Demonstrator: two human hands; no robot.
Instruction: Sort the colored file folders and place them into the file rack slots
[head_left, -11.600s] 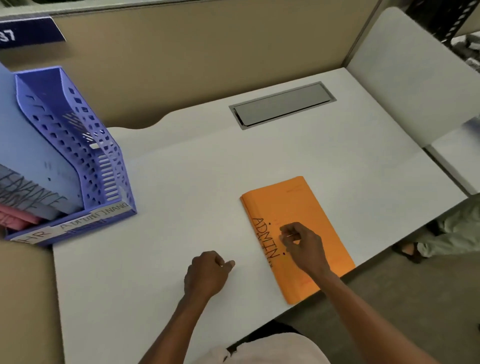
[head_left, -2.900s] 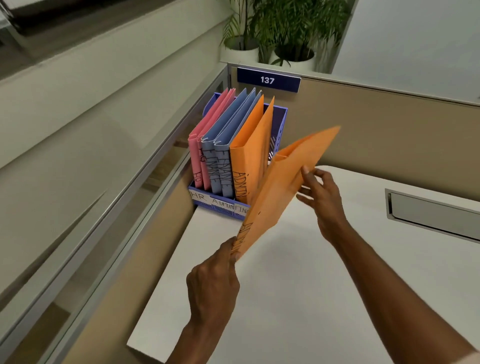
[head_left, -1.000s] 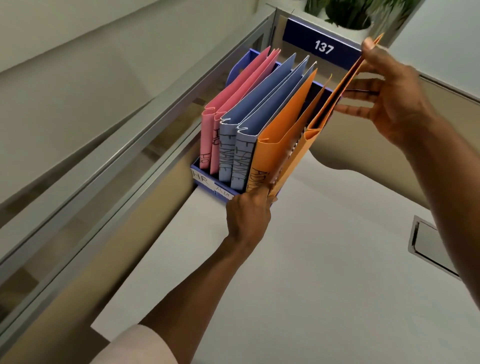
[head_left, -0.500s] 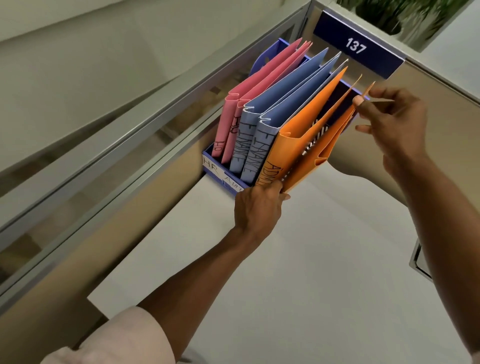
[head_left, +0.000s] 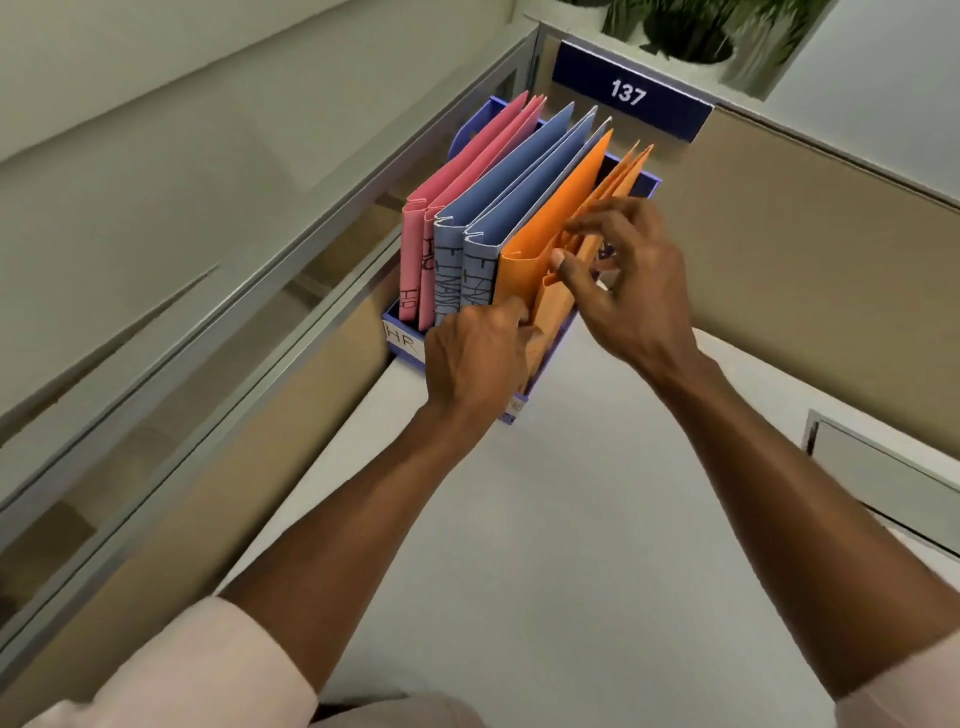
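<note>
A blue file rack (head_left: 401, 339) stands in the far left corner of the white desk (head_left: 597, 519). From left to right it holds two pink folders (head_left: 467, 171), two blue folders (head_left: 524, 176) and an orange folder (head_left: 550, 218). A second orange folder (head_left: 626, 169) sits in the rightmost slot, its covers slightly apart. My left hand (head_left: 472, 353) grips that folder's lower spine at the rack's front. My right hand (head_left: 634, 291) pinches its upper edge between thumb and curled fingers. Both hands hide much of this folder.
Beige partition walls (head_left: 810, 249) close off the desk at the back and left, with a glass strip on the left. A navy sign (head_left: 628, 96) reading 137 and potted plants (head_left: 691, 31) sit above the corner. A grey cable hatch (head_left: 883, 473) is set in the desk at right.
The second orange folder has dropped deeper into the rightmost slot. My right hand slid from the folder's far top corner down to its near upper edge. My left hand stays at the spine.
</note>
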